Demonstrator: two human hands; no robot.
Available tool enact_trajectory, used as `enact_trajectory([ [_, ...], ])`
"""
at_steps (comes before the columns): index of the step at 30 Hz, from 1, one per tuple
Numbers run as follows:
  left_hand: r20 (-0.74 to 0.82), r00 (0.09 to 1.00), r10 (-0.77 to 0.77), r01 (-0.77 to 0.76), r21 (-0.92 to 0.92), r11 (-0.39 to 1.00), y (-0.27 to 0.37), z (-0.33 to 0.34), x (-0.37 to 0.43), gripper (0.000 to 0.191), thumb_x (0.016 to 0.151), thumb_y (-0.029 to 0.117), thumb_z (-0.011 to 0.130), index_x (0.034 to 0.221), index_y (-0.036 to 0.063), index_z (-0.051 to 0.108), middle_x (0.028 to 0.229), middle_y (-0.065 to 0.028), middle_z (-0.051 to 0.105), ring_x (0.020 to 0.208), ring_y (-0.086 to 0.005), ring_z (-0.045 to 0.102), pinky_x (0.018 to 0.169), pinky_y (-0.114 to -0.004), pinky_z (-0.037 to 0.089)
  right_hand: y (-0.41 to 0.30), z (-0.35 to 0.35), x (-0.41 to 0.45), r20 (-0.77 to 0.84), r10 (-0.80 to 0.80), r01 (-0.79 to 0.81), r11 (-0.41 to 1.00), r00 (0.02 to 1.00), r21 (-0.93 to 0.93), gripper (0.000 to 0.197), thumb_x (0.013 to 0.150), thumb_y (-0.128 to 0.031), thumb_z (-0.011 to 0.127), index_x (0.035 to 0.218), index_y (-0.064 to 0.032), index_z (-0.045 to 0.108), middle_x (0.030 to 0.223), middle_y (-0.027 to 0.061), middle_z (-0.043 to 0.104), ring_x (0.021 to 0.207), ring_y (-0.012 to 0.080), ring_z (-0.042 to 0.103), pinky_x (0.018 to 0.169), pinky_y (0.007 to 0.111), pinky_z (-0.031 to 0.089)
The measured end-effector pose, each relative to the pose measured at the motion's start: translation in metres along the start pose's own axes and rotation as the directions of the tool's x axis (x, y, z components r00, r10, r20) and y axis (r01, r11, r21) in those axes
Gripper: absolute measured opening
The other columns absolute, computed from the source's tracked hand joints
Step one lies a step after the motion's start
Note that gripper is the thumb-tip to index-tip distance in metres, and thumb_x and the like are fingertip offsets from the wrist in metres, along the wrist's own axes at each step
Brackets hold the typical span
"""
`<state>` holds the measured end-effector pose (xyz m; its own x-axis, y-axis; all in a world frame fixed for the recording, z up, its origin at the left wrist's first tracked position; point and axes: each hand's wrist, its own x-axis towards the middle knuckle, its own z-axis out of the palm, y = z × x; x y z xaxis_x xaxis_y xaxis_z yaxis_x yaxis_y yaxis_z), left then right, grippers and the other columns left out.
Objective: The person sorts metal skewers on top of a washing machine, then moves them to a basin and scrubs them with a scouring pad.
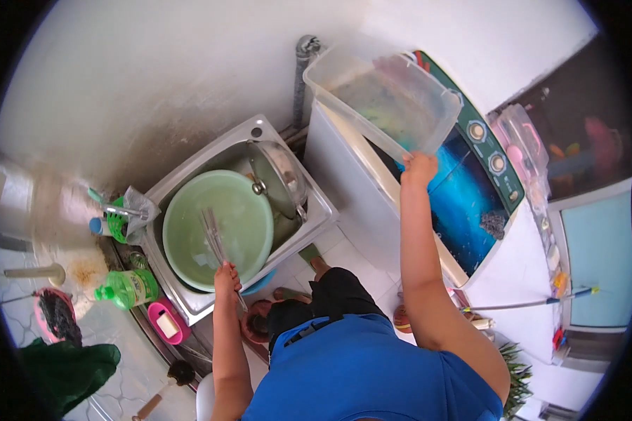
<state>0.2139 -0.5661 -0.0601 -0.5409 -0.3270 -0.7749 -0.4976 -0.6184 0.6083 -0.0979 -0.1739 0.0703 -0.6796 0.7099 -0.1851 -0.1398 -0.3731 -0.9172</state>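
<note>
My left hand [226, 281] grips a bundle of thin sticks or utensils [214, 234], which reaches over a pale green plastic basin [176, 263]. The basin sits in a stainless steel sink [316, 216] and holds some liquid. Beside it a pot lid with a glass panel and a round knob [276, 179] leans on edge in the sink. My right hand [419, 167] is closed on the near edge of a clear plastic container [371, 126], which is over the top of a washing machine [468, 216]. A dark scouring pad [492, 225] lies on the machine's blue lid.
Left of the sink are a green detergent bottle [129, 289] and a pink soap dish [158, 329] with a bar of soap. A faucet [129, 211] hangs over the sink's left edge. A grey pipe [299, 87] rises behind, between sink and machine.
</note>
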Motion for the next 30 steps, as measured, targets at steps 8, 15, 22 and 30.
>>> enact_trajectory([
  [8,-0.012,0.997,-0.08,0.08,0.009,0.997,0.001,0.007,0.037,0.023,0.094,0.031,0.038,0.086,0.0101,0.044,0.058,0.0032,0.035,0.04,-0.0067,0.024,0.035,-0.022,0.019,0.02,-0.014,-0.025,0.09,0.145,-0.159,0.973,0.985,0.167,0.031,0.08,-0.022,0.066,0.079,-0.0013,0.043,0.064,0.0059,0.044,0.049,0.0145,0.045,0.057,0.038,0.055],
  [15,-0.036,0.991,-0.13,0.13,-0.003,0.991,0.0,-0.001,0.054,0.022,0.094,0.03,0.039,0.088,0.0095,0.045,0.06,0.0027,0.037,0.042,-0.0074,0.025,0.036,-0.022,0.02,-0.06,-0.159,0.085,0.236,-0.765,0.418,0.047,0.599,-0.907,0.015,0.067,-0.009,0.066,0.083,-0.0109,0.066,0.093,0.0092,0.06,0.089,0.0265,0.049,0.078,0.041,0.04],
  [22,-0.018,0.983,-0.18,0.181,0.002,0.984,-0.008,-0.004,0.064,0.024,0.094,0.031,0.041,0.088,0.0089,0.045,0.06,0.0035,0.036,0.044,-0.0066,0.026,0.037,-0.022,0.02,-0.136,-0.263,0.149,-0.22,-0.326,-0.276,-0.136,0.919,-0.951,0.057,0.071,-0.048,0.062,0.122,-0.0273,0.049,0.128,0.0108,0.044,0.12,0.0303,0.036,0.097,0.05,0.028],
  [30,0.062,0.978,-0.197,0.197,0.014,0.98,-0.022,0.001,0.075,0.021,0.092,0.029,0.044,0.087,0.0091,0.046,0.059,0.0045,0.033,0.043,-0.0059,0.026,0.037,-0.021,0.02,-0.07,-0.268,0.09,0.416,-0.488,0.315,-0.278,0.767,-0.907,0.046,0.063,-0.02,0.063,0.105,-0.0069,0.052,0.103,0.0161,0.053,0.102,0.035,0.045,0.088,0.045,0.034],
])
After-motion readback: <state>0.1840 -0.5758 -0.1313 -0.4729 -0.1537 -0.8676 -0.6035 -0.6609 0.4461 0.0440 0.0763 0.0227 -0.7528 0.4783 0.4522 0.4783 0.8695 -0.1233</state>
